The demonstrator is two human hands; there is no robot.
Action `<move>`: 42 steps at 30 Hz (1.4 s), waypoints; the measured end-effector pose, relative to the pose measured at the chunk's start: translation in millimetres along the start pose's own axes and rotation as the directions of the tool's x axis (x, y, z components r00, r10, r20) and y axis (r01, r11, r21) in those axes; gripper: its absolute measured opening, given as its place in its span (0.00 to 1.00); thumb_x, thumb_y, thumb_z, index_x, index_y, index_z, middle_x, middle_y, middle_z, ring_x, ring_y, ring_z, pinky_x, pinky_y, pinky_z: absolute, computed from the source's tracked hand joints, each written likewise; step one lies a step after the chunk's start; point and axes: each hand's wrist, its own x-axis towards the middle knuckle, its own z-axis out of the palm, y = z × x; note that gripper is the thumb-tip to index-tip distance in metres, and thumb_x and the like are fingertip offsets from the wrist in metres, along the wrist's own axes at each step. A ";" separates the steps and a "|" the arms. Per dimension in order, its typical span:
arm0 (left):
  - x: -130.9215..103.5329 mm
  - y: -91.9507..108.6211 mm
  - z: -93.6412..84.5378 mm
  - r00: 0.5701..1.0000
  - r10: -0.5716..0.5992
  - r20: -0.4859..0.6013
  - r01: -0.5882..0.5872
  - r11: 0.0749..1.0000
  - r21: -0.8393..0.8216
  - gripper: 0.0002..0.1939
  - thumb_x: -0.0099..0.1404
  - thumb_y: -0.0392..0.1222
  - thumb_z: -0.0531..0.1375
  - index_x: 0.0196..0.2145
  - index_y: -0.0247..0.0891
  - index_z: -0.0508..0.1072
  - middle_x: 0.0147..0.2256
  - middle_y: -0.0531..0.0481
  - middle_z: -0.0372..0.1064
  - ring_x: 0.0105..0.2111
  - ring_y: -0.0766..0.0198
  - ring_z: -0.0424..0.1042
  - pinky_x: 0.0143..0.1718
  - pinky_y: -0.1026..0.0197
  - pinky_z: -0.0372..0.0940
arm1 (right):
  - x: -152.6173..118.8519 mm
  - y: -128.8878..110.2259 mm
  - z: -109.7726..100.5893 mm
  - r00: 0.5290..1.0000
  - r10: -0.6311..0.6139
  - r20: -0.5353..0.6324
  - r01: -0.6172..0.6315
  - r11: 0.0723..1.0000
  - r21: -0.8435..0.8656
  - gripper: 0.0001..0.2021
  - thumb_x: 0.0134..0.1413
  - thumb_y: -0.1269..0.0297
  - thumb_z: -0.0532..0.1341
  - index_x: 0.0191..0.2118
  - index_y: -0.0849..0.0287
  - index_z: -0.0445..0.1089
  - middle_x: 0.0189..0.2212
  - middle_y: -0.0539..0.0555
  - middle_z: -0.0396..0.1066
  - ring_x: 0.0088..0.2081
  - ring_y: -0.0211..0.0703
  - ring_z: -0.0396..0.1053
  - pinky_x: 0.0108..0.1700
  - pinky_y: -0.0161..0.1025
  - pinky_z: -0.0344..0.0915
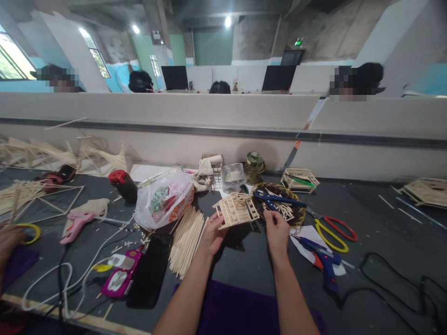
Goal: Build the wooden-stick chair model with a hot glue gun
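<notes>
A small model of glued wooden sticks (pixel 237 210) is held above the table by my left hand (pixel 213 232), whose fingers grip its left edge. My right hand (pixel 277 228) is closed in a pinch just right of the model; anything between its fingertips is too small to make out. Behind that hand sits a round basket (pixel 299 218) with short stick pieces and blue-handled pliers (pixel 279 197) lying across it. A bundle of thin wooden sticks (pixel 186 242) lies left of my left hand. To the right of my right hand, a blue glue gun (pixel 323 260) rests partly on white paper.
Scissors with red and yellow handles (pixel 335 232) lie at right. A black phone (pixel 149 270), a plastic bag (pixel 164 197), a dark bottle (pixel 123 185) and a pink glue gun (pixel 78 225) stand or lie at left. Cords cross both sides. Another person's hand (pixel 12 239) is at far left.
</notes>
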 end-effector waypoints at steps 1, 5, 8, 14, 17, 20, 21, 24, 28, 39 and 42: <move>0.0 0.0 -0.2 1.000 0.000 0.000 0.000 1.000 0.002 0.13 0.53 0.32 0.68 0.39 0.32 0.77 0.36 0.45 0.79 0.33 0.63 0.77 0.38 0.63 0.70 | 0.2 0.8 -0.4 1.000 0.003 0.022 -0.003 1.000 0.012 0.26 0.52 0.39 0.58 0.32 0.62 0.74 0.24 0.53 0.72 0.27 0.42 0.63 0.33 0.37 0.59; 0.3 -0.1 -1.6 1.000 -0.003 0.013 0.003 1.000 0.004 0.13 0.53 0.32 0.68 0.39 0.32 0.77 0.37 0.45 0.79 0.33 0.62 0.77 0.38 0.63 0.70 | -0.5 4.2 0.3 0.991 0.018 0.131 -0.024 0.999 0.043 0.24 0.51 0.41 0.60 0.31 0.61 0.75 0.24 0.52 0.72 0.26 0.40 0.62 0.31 0.36 0.58; -0.1 -0.4 -1.3 1.000 -0.001 0.012 0.002 1.000 -0.009 0.12 0.54 0.32 0.68 0.38 0.32 0.77 0.36 0.45 0.79 0.33 0.62 0.77 0.37 0.63 0.71 | -2.4 3.0 1.4 0.989 0.007 0.147 -0.008 1.000 0.009 0.23 0.52 0.41 0.59 0.29 0.60 0.73 0.22 0.50 0.69 0.25 0.40 0.61 0.31 0.36 0.57; 0.9 3.6 -0.3 0.997 -0.048 -0.063 0.038 0.988 -0.148 0.15 0.62 0.31 0.61 0.48 0.36 0.74 0.39 0.46 0.79 0.37 0.60 0.78 0.44 0.58 0.72 | -2.9 0.9 1.2 0.999 0.006 0.039 -0.007 1.000 0.021 0.24 0.58 0.42 0.52 0.26 0.58 0.68 0.21 0.50 0.66 0.25 0.40 0.60 0.31 0.37 0.55; 3.2 8.1 -3.4 0.990 -0.088 -0.109 0.060 0.969 -0.240 0.17 0.68 0.34 0.56 0.53 0.38 0.70 0.39 0.46 0.79 0.41 0.59 0.78 0.48 0.55 0.72 | -2.7 5.7 4.1 0.998 -0.010 0.056 0.008 0.999 0.040 0.20 0.57 0.46 0.55 0.27 0.58 0.69 0.24 0.52 0.69 0.27 0.42 0.63 0.33 0.38 0.57; 4.6 11.8 -6.2 0.994 -0.078 -0.072 0.053 0.954 -0.295 0.17 0.71 0.37 0.52 0.56 0.39 0.69 0.40 0.45 0.79 0.43 0.59 0.77 0.51 0.53 0.71 | -5.4 10.6 12.1 0.990 -0.036 0.135 0.019 0.992 0.122 0.14 0.51 0.53 0.61 0.36 0.59 0.73 0.32 0.54 0.73 0.27 0.40 0.64 0.35 0.40 0.61; 4.8 12.5 -6.8 0.996 -0.063 -0.061 0.041 0.948 -0.315 0.17 0.71 0.38 0.52 0.55 0.39 0.70 0.40 0.46 0.79 0.43 0.60 0.78 0.52 0.53 0.70 | -7.0 11.2 15.3 0.984 -0.047 0.169 0.023 0.990 0.141 0.14 0.49 0.56 0.63 0.39 0.58 0.74 0.34 0.54 0.74 0.26 0.39 0.63 0.35 0.40 0.62; 4.9 12.8 -8.8 0.998 -0.042 -0.036 0.025 0.923 -0.383 0.17 0.72 0.38 0.50 0.53 0.39 0.72 0.40 0.46 0.80 0.43 0.61 0.78 0.54 0.51 0.68 | -12.5 8.5 23.1 0.957 -0.104 0.270 0.069 0.988 0.137 0.18 0.46 0.59 0.66 0.44 0.57 0.75 0.38 0.54 0.73 0.24 0.37 0.61 0.33 0.40 0.62; 6.3 10.7 -13.9 0.997 -0.041 0.061 0.062 0.910 -0.409 0.18 0.73 0.39 0.48 0.52 0.37 0.74 0.41 0.43 0.79 0.45 0.59 0.77 0.56 0.50 0.66 | -18.3 0.3 26.3 0.914 -0.152 0.375 0.136 0.988 0.070 0.17 0.47 0.58 0.65 0.44 0.56 0.75 0.35 0.51 0.71 0.26 0.38 0.61 0.33 0.38 0.60; 7.8 10.1 -14.4 0.995 0.002 0.100 0.042 0.898 -0.438 0.19 0.74 0.38 0.46 0.50 0.38 0.76 0.43 0.45 0.79 0.45 0.60 0.77 0.58 0.50 0.63 | -24.8 -1.3 39.6 0.861 -0.044 0.506 -0.052 0.983 0.175 0.13 0.44 0.57 0.66 0.35 0.61 0.75 0.21 0.46 0.67 0.22 0.34 0.55 0.25 0.33 0.54; 7.8 10.1 -14.4 0.996 0.008 0.092 0.032 0.905 -0.425 0.19 0.74 0.39 0.47 0.52 0.39 0.75 0.43 0.45 0.79 0.46 0.61 0.77 0.58 0.52 0.64 | -28.4 -4.2 41.0 0.872 -0.020 0.490 -0.139 0.948 0.286 0.14 0.43 0.54 0.67 0.26 0.61 0.72 0.20 0.47 0.66 0.23 0.34 0.57 0.27 0.33 0.55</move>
